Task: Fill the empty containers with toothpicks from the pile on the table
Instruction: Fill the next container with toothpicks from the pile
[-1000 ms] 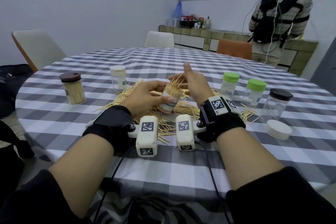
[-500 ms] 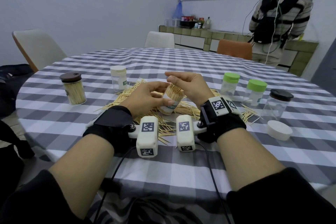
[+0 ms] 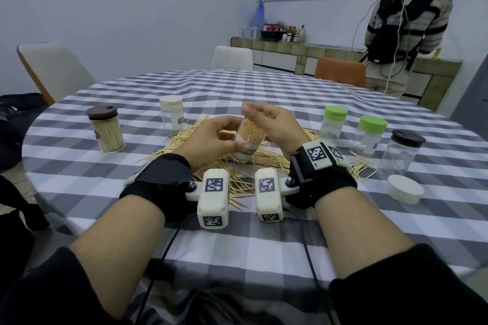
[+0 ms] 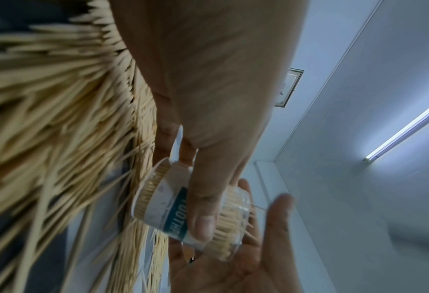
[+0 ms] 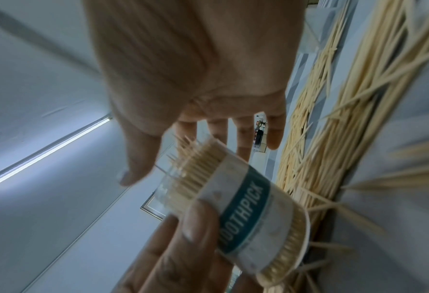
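Head view, frame centre: labelled toothpick jar [image 3: 247, 141], packed full and tilted, gripped in left hand [image 3: 211, 140] above the toothpick pile [image 3: 266, 159]; right hand [image 3: 272, 124] loosely curled over the mouth, holding nothing. Likely risk: sticks spilling from the tilt.

Left wrist view, lower centre: thumb across the label.

Right wrist view: relaxed fingers [image 5: 274, 134] just behind protruding tips.

Both forearms extend forward, bare from the pushed-back dark sleeves, each wrist strapped with a black band. The left hand [image 3: 211, 140] is raised, fingers and thumb curled in a grip (thumb tip [image 4: 203, 222] pressed flat). The right hand [image 3: 272, 124] is held just beside it, palm toward the left, fingers [image 5: 243, 136] loosely bent, holding nothing.
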